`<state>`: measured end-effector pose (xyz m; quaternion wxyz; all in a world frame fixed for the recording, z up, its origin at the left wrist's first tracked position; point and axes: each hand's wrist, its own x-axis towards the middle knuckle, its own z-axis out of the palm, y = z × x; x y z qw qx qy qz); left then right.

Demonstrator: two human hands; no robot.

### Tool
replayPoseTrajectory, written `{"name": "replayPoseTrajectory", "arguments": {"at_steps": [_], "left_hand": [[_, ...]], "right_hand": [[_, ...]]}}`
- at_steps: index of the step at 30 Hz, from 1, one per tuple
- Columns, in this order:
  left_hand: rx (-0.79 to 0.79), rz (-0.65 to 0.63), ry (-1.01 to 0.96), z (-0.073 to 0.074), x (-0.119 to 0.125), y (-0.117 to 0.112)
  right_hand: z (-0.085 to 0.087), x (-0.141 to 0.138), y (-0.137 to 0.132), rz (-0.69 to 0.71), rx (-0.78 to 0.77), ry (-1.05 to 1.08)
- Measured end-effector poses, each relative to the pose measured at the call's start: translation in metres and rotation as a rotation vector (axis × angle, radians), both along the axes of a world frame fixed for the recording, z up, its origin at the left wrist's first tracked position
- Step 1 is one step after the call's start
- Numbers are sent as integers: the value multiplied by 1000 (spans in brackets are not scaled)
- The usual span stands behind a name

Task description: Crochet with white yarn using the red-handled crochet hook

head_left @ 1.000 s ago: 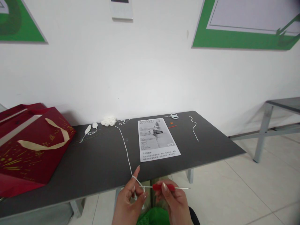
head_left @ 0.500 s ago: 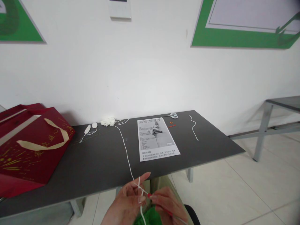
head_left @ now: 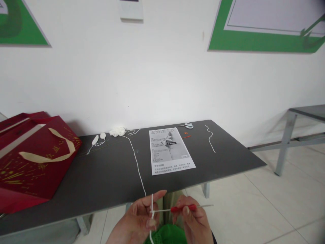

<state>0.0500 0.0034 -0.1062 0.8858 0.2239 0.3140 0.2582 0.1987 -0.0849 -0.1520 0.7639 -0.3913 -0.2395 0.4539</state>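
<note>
My left hand [head_left: 141,215] pinches white yarn [head_left: 139,173] between thumb and fingers, and a strand runs over its raised index finger. In my right hand [head_left: 191,215] is a crochet hook with a red grip [head_left: 184,208], held roughly level. Its thin metal tip reaches left to the yarn at my left fingertips, while the other metal end sticks out to the right. From my left hand the yarn leads up across the table to a white yarn bundle [head_left: 117,131]. A short yarn tail hangs below my left thumb.
On the dark table [head_left: 106,183] lie a printed sheet [head_left: 170,152], scissors [head_left: 188,125], small orange pieces [head_left: 187,137], a loose yarn piece [head_left: 210,137] and two white crocheted pieces [head_left: 95,140]. A red gift bag [head_left: 38,159] stands left. Something green [head_left: 170,234] lies in my lap.
My right hand has turned and moved up and right, so the crochet hook now lies nearly level with its red grip showing. My left hand keeps its pinch on the yarn.
</note>
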Motion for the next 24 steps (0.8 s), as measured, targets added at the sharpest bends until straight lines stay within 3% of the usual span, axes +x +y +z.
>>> {"name": "replayPoseTrajectory", "arguments": {"at_steps": [8, 19, 24], "left_hand": [[-86, -97, -123, 3, -1, 0], [-98, -141, -128, -2, 0, -3], [-36, -71, -74, -5, 3, 1]], "right_hand": [[14, 2, 0, 13, -25, 85], [5, 9, 2, 143, 22, 225], [-2, 2, 6, 165, -48, 413]]}}
